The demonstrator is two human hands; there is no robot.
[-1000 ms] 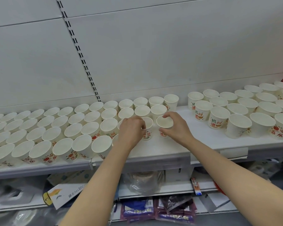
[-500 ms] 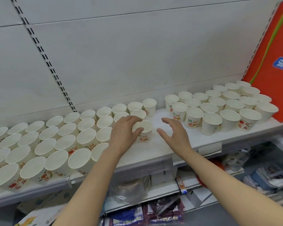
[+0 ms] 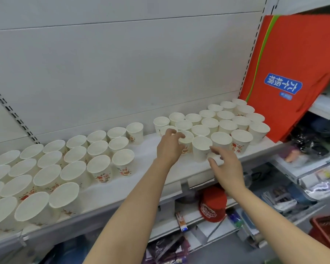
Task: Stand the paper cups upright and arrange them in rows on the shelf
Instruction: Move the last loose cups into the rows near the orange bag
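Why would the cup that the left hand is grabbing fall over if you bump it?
The paper cup under the left hand looks empty, so it's probably light. Its base seems narrower than its rim, so it likely tips easily. Thin paper may also squash.

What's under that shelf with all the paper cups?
Under the shelf sits a lower shelf holding a red cap, a small tube-like pack and dark packets. The arms and the shelf edge cover the rest.

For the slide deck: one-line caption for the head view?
Left hand grips a paper cup at the right cup group on the shelf; right hand open beside it.
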